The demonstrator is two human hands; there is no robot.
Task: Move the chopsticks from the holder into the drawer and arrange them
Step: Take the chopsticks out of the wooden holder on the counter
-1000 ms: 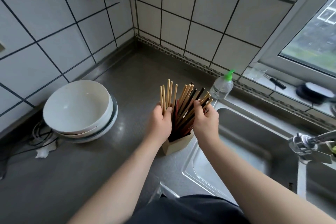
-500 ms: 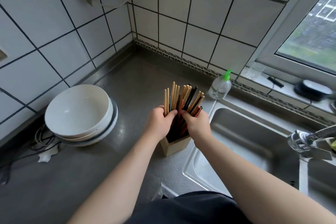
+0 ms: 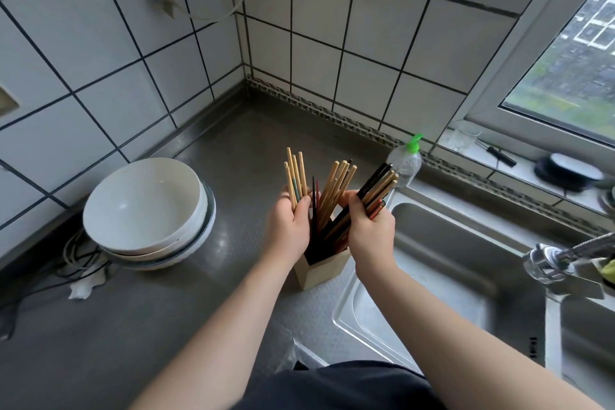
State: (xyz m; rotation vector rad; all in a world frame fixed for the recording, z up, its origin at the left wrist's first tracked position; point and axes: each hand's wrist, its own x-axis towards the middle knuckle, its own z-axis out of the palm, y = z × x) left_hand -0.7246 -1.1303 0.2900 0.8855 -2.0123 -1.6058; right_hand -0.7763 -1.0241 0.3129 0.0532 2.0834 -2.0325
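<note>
Steel counter (image 3: 199, 326) runs into a tiled corner, with stacked white bowls (image 3: 143, 210) at the left and a sink (image 3: 432, 276) at the right. Between them, close to the sink's edge, stands the wooden holder (image 3: 321, 271) with the chopsticks (image 3: 336, 183) fanned out of it. The left hand (image 3: 289, 226) curls round a few pale sticks. The right hand (image 3: 366, 230) wraps a darker bunch that leans toward the sink. A middle clump stands loose, held by neither. No drawer is in view. The holder looks light and nothing steadies it, so pulling both bunches out at a slant may tip it. Loose sticks could then spill into the basin or knock the soap bottle (image 3: 404, 163) behind.
</note>
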